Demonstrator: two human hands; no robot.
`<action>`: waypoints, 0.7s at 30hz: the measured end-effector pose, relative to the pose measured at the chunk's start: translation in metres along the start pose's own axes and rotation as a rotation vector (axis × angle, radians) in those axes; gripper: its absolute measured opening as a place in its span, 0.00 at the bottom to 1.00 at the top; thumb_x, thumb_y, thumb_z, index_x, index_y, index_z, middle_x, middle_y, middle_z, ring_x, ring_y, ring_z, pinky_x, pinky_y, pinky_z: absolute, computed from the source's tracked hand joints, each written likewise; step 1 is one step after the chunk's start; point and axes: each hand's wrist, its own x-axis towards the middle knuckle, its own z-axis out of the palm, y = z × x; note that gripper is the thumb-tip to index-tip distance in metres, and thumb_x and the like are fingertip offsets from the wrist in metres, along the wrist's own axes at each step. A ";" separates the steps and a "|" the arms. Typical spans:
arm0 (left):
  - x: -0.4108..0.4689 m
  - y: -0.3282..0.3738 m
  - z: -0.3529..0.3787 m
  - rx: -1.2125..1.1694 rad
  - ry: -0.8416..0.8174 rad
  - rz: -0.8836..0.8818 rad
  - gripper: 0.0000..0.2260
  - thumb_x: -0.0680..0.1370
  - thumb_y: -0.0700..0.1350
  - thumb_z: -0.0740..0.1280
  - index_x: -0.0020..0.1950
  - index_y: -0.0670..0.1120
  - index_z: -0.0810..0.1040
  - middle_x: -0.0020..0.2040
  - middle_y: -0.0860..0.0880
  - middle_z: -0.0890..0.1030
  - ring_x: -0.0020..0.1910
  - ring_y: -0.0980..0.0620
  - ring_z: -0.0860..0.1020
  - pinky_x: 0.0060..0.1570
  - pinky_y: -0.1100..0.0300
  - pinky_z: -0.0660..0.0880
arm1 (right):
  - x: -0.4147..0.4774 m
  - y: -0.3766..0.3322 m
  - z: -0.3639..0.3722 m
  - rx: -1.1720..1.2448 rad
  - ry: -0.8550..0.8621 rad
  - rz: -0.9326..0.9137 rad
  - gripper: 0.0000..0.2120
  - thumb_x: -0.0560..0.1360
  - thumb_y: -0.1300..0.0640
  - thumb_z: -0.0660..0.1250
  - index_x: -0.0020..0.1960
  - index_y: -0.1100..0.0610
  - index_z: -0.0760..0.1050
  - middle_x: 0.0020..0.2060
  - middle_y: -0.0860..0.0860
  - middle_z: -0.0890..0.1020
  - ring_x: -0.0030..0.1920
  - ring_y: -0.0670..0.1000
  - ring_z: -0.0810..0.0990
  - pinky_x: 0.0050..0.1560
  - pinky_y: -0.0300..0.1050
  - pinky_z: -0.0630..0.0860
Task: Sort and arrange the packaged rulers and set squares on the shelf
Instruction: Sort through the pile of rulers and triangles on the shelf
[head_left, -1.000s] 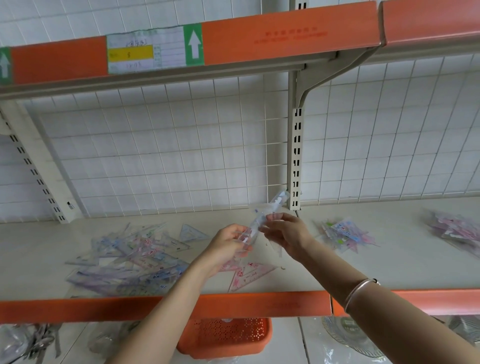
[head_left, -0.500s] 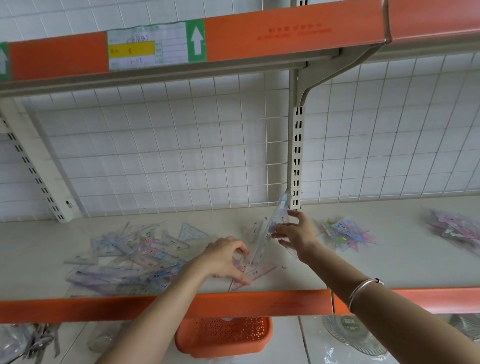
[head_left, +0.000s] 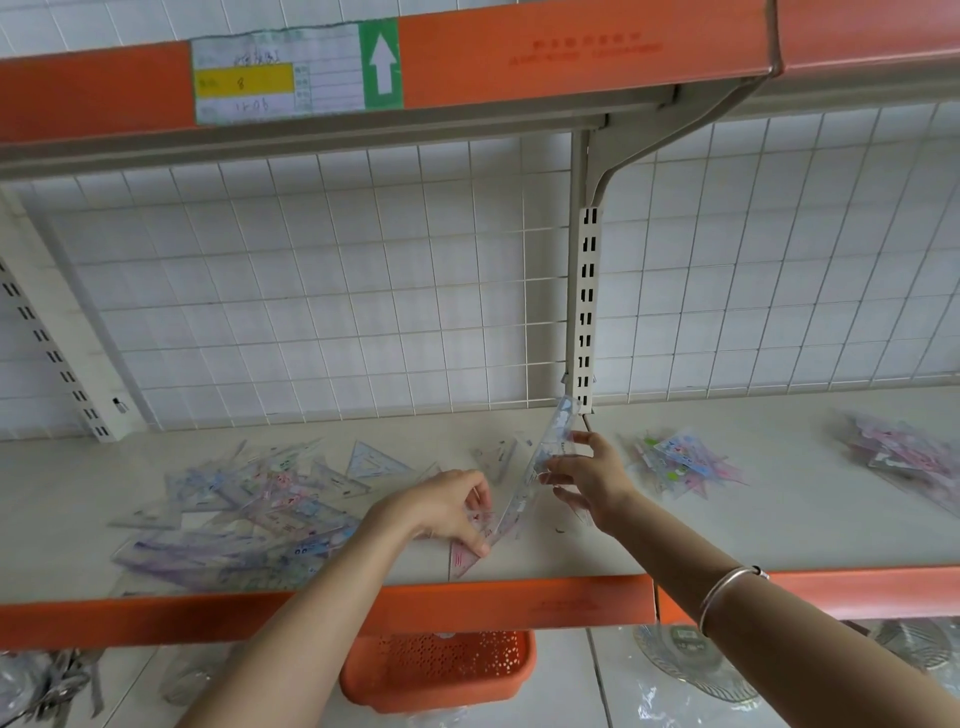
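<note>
On the cream shelf (head_left: 810, 525), my right hand (head_left: 592, 480) pinches a clear packaged ruler set (head_left: 550, 447) that stands on edge, tilted up toward the slotted upright. My left hand (head_left: 447, 512) lies lower, fingers curled down on a pink set square (head_left: 465, 556) flat near the shelf's front edge. To the left spreads a loose heap of packaged rulers and set squares (head_left: 244, 514). A small colourful pile (head_left: 675, 462) sits right of my right hand, and a pink pile (head_left: 898, 452) lies at the far right.
An orange front lip (head_left: 519, 603) edges the shelf. A wire grid back (head_left: 337, 291) and a slotted upright (head_left: 587, 306) stand behind. Above runs an orange rail with a price label (head_left: 291, 73). Below are an orange perforated basket (head_left: 441, 670) and wrapped plates (head_left: 680, 660).
My hands have parted: the left has dropped from the ruler pack to the pink set square on the shelf, and the right has carried the pack farther back, tilting it up.
</note>
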 end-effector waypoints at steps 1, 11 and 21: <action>0.000 0.000 0.000 -0.017 -0.005 -0.004 0.24 0.67 0.43 0.78 0.59 0.48 0.72 0.53 0.53 0.72 0.55 0.53 0.73 0.58 0.57 0.71 | 0.000 0.000 -0.001 0.000 -0.001 0.000 0.20 0.73 0.73 0.65 0.60 0.57 0.66 0.36 0.56 0.80 0.34 0.52 0.78 0.37 0.43 0.74; -0.001 -0.003 -0.003 -0.181 0.039 -0.047 0.27 0.65 0.40 0.79 0.56 0.54 0.70 0.55 0.52 0.70 0.51 0.54 0.71 0.39 0.63 0.71 | 0.001 0.004 -0.001 -0.011 -0.033 0.004 0.20 0.73 0.73 0.64 0.61 0.59 0.68 0.36 0.56 0.80 0.33 0.52 0.78 0.36 0.42 0.73; 0.012 -0.001 -0.003 -0.282 0.381 -0.016 0.19 0.62 0.39 0.80 0.46 0.53 0.77 0.44 0.48 0.78 0.37 0.53 0.74 0.38 0.60 0.73 | 0.003 0.006 0.000 -0.056 -0.096 0.032 0.17 0.73 0.71 0.65 0.60 0.61 0.70 0.37 0.56 0.80 0.34 0.52 0.80 0.34 0.42 0.73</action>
